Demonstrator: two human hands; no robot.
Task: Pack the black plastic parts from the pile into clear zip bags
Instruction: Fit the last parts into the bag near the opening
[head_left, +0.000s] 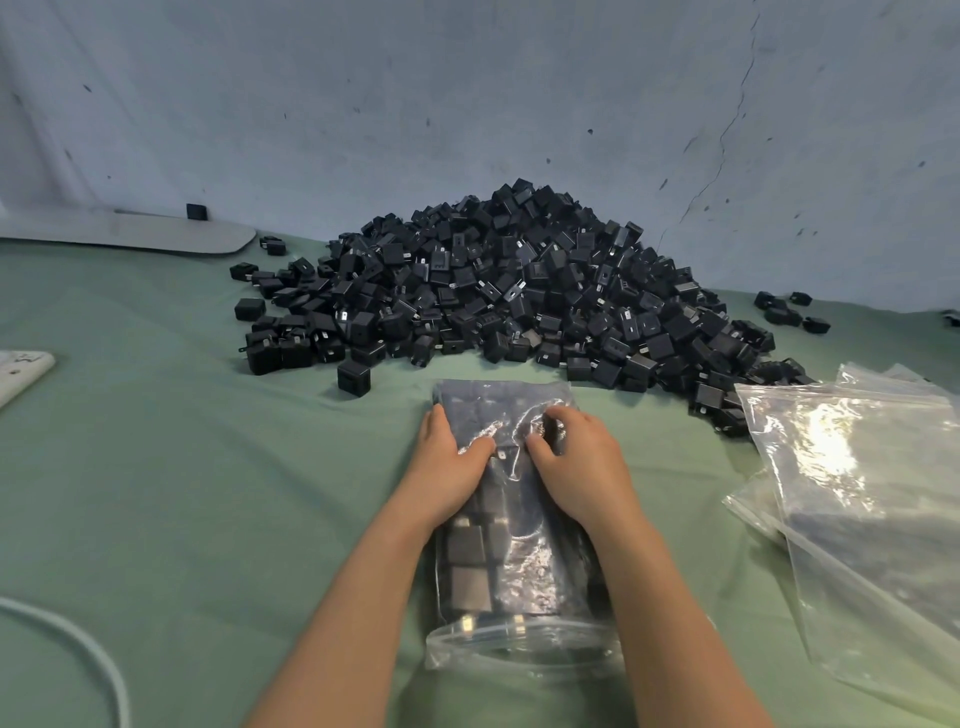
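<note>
- Black plastic parts (354, 378), small cube-like blocks, some showing metal prongs, sit heaped in a large pile (498, 291) on a green cloth (182, 467) against a pale wall.
- Just in front of the pile, on the person's side, lies a clear zip bag (511, 571), already holding rows of the parts along most of its length.
- Its mouth is at the end away from the pile and looks unsealed.
- The left hand (447, 467) rests flat on the bag's end near the pile, fingers fairly straight, pressing down and gripping nothing.
- The right hand (582, 462) is beside it on the same bag with fingers curled. It seems to pinch the film over a part, though glare on the plastic makes this hard to confirm.
- Empty clear zip bags (857, 467) lie in a loose stack in front of the pile's right edge.
- A few stray parts (789, 309) sit just off the pile's right side.
- A white cable (78, 639) curves far to the pile's front left.
- Progress, as I judge it: this bag is about full and needs settling and zipping.
- No finished, sealed bag is in view, and the pile is still very big, so nearly all of the packing remains.
</note>
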